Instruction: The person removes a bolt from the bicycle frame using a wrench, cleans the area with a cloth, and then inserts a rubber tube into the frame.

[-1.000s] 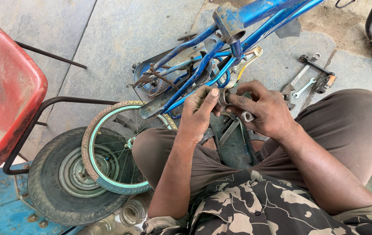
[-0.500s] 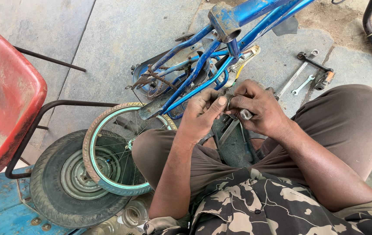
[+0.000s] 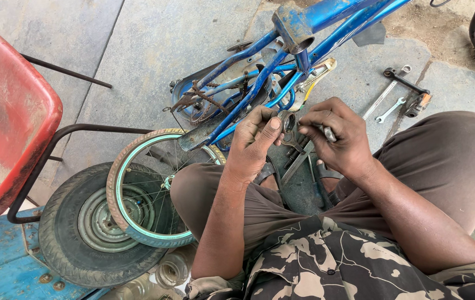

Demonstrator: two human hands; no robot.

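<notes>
We're looking down over our knees, and both hands meet just below the blue frame [image 3: 304, 33] lying on the concrete floor [image 3: 154, 50]. Our left hand [image 3: 257, 141] pinches a small round metal part [image 3: 288, 120] between thumb and fingers, fingers closed narrow around it, right under the frame's tube. Our right hand [image 3: 340, 136] is curled tight on a slim metal tool [image 3: 329, 133] whose tip meets that part; what kind of tool it is, we can't make out. By the look of it, we're in the middle of working on this little part, picking at it or cleaning it, and the part seems far from back on the bike. The next move likely calls for a steady pinch from the left and a fine, controlled push from the right, or the part could slip. Right of the frame, spanners [image 3: 390, 103] lie on the floor; left of it, a small wheel [image 3: 137, 183] rests on a car tyre [image 3: 71, 233], beside a red chair [image 3: 10, 122].
</notes>
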